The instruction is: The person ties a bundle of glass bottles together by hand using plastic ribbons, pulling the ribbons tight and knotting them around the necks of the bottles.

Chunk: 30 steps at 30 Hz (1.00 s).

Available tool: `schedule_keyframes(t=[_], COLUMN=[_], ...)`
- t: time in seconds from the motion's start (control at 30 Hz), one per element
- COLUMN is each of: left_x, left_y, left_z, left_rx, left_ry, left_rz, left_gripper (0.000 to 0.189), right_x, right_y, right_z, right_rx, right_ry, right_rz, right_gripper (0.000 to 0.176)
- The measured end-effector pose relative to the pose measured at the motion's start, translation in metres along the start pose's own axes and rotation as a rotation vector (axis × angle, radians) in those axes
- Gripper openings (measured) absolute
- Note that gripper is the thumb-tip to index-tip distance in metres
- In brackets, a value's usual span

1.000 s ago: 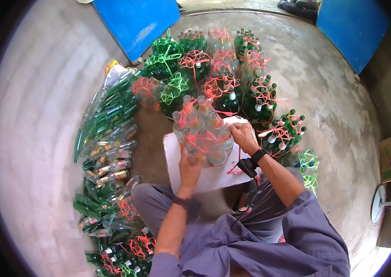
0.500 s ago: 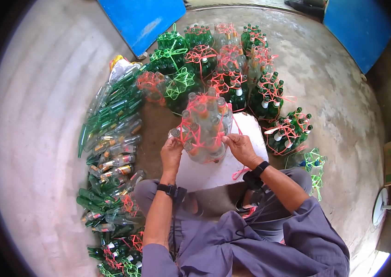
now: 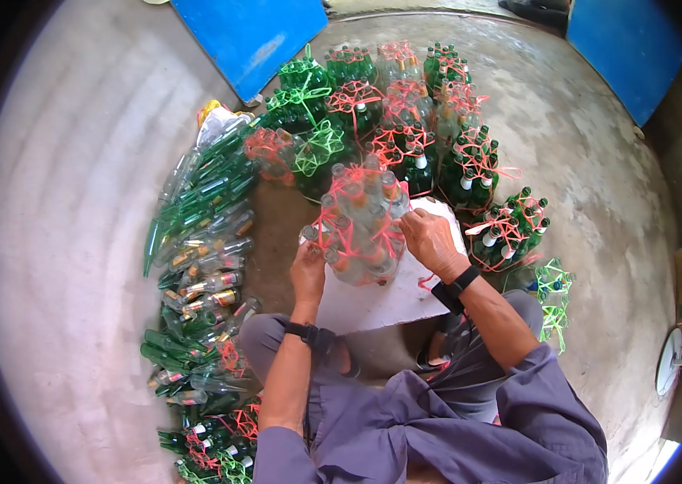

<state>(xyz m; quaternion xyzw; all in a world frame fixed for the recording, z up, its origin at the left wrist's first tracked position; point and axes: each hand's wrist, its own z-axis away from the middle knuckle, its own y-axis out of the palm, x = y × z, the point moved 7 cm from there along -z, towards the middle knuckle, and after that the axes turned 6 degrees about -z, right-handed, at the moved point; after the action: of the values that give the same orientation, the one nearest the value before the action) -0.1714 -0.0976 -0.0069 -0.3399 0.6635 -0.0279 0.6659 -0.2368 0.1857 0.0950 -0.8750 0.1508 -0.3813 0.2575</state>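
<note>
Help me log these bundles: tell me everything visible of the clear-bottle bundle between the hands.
The bundle is a cluster of clear, glass-looking bottles, mouths upward, laced around the necks with reddish strapping. It appears to stand roughly upright on the white board. The left hand appears to touch its left side, the right hand its right. Blur hides the bottle count.

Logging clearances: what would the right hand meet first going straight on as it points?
The right hand would likely meet the clear glass bottles bound with pink string; depth is unclear.
</note>
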Motion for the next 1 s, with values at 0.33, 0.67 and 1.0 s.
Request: schedule_keyframes(t=[0.33,0.67,1.0], left_x=[0.009,-0.193,-0.197], left_y=[-0.02,-0.026,0.051], left_z=[0.012,0.042,0.007], left_rx=[-0.132,-0.018,0.503], left_ry=[-0.145,0.596,0.438], left_rz=[0.135,-0.263,-0.681], left_gripper=[0.029,0.013,0.027], right_x=[-0.049,-0.049,-0.05], right_y=[0.057,0.071,0.075], right_z=[0.037,0.036,0.031], right_rx=[0.164,0.207,0.237], right_ry=[0.592,0.664,0.693], right_rz=[-0.425,-0.464,-0.389], right_gripper=[0.033,0.034,0.035])
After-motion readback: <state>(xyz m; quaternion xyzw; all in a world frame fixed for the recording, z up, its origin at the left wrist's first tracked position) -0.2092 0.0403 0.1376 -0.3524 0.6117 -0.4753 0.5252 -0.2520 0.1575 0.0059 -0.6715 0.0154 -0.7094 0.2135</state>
